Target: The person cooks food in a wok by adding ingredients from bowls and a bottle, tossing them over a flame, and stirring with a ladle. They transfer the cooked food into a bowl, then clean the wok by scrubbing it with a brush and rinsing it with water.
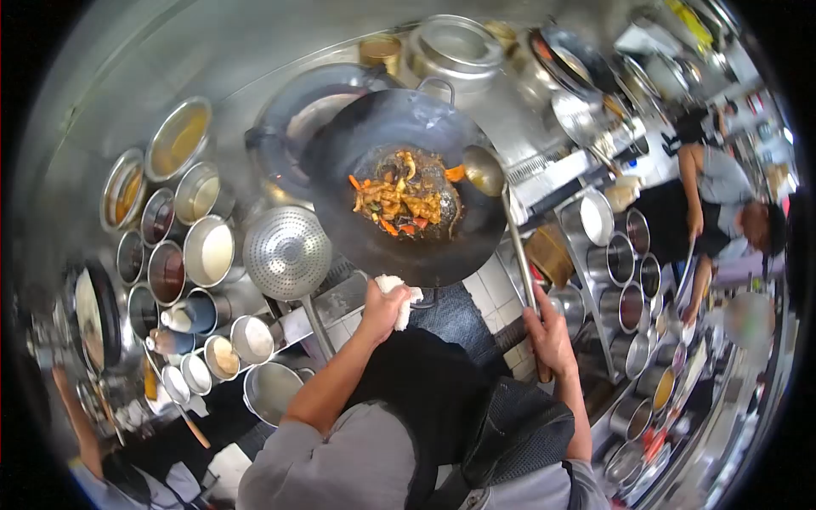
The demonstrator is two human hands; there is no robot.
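A large dark wok (340, 229) is lifted off the burner ring, with browned pieces and orange and red vegetables (399, 200) in glossy sauce inside. My left hand (385, 313) is closed round a folded white cloth (406, 299) at the wok's near edge; the handle beneath is hidden. My right hand (551, 331) grips the long handle of a metal ladle (484, 172), whose bowl rests inside the wok on the right. The ladle's wooden end sticks out below my right hand.
A perforated strainer (287, 252) lies left of the wok. Metal pots of sauces and powders (209, 250) crowd the left, and more containers (609, 258) line the right counter. A co-worker (718, 204) stands at right; another person's arm (76, 416) shows at lower left.
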